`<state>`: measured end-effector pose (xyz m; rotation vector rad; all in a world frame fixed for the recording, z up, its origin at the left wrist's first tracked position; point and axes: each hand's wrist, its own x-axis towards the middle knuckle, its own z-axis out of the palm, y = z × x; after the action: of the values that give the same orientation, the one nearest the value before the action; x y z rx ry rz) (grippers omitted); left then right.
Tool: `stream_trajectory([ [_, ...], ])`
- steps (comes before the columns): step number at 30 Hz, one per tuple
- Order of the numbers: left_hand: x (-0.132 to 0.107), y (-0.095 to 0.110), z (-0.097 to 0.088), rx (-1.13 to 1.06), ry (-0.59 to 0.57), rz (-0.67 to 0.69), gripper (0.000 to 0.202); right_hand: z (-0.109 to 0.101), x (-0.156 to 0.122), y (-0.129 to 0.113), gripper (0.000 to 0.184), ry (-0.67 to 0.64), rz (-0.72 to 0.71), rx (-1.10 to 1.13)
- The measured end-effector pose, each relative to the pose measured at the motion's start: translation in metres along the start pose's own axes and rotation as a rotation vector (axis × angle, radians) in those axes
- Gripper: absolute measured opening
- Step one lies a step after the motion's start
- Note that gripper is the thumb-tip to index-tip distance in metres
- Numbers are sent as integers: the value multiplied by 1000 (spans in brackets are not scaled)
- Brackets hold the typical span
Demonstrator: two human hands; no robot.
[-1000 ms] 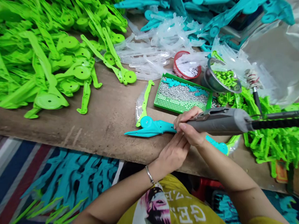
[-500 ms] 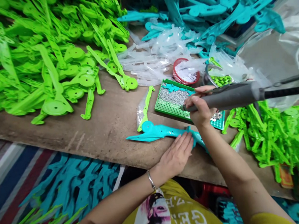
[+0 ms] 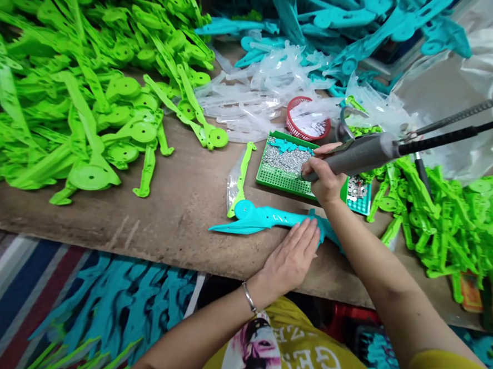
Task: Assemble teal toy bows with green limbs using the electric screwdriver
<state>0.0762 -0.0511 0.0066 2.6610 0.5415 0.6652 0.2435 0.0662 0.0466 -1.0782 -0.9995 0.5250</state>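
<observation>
My left hand (image 3: 290, 257) lies flat with fingers stretched out, pressing on a teal plastic part (image 3: 265, 217) at the near edge of the wooden bench. My right hand (image 3: 325, 177) is closed round a grey electric screwdriver (image 3: 361, 154), whose tip points into a green tray of small silver screws (image 3: 287, 162). The tool's black cable runs off to the right. A single green strip part (image 3: 241, 176) lies just left of the tray, on a clear bag.
A big heap of green plastic parts (image 3: 77, 89) fills the left, and another green pile (image 3: 453, 216) the right. Teal parts (image 3: 345, 17) and clear plastic pieces (image 3: 257, 89) lie at the back. A red basket (image 3: 307, 119) and a metal bowl (image 3: 349, 125) stand behind the tray. Teal parts (image 3: 107, 304) cover the striped floor mat.
My right hand has lifted the screwdriver off the teal part and carried it back to the screw tray. My left hand has flattened on the teal part.
</observation>
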Motion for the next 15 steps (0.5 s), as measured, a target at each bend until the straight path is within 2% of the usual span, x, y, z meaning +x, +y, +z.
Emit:
stream_trajectory([
  [3,0,0,-1,-4,-6,-3,52,1,4,-6,19,19,14,4],
  [7,1,0,-3,-21,-15,-10,53,13,-3,-38,18,36,25,50],
  [11,0,3,0,-54,-40,-35,45,32,-35,-70,18,-113,110,178],
  [15,-3,4,3,-73,-58,-64,39,41,-65,-72,24,-258,235,200],
])
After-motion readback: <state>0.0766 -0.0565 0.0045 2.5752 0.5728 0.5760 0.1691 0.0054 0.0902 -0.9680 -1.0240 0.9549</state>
